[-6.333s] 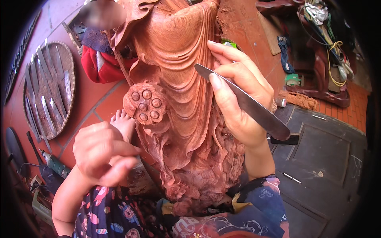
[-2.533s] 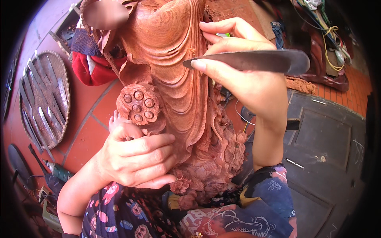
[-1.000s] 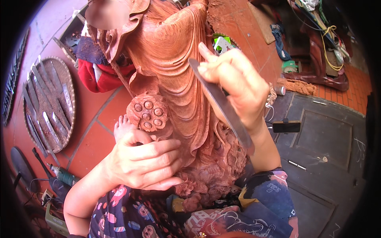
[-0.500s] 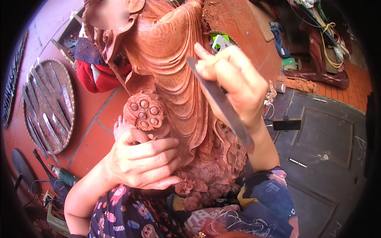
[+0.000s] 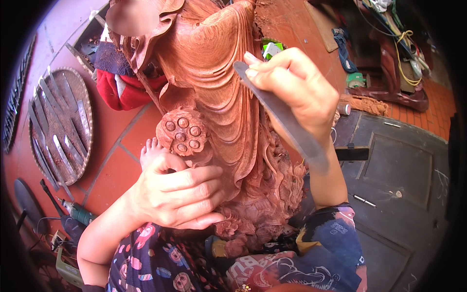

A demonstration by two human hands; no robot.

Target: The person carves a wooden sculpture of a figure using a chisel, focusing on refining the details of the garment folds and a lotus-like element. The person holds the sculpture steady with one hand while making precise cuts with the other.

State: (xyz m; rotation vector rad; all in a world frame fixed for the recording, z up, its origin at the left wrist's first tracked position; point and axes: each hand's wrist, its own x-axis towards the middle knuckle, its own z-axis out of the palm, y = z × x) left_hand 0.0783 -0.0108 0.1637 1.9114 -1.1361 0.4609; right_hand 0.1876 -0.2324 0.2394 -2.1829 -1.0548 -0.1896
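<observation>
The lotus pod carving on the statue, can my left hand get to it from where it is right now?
Probably yes. The left hand grips the wooden statue just below the lotus pod carving, and nothing lies between them. The right hand holds the metal blade off to the other side.

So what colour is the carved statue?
Reddish-brown bare wood; the carved statue shows best in the head view.

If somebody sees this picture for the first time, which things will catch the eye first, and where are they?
The tall reddish carved wooden statue fills the middle, with a round lotus pod carving on its left side. The right hand holds a long flat metal blade against the folded robe at the upper right, while the left hand grips the statue lower down. At the far left, a round woven tray of metal carving tools lies on the red tile floor.
</observation>
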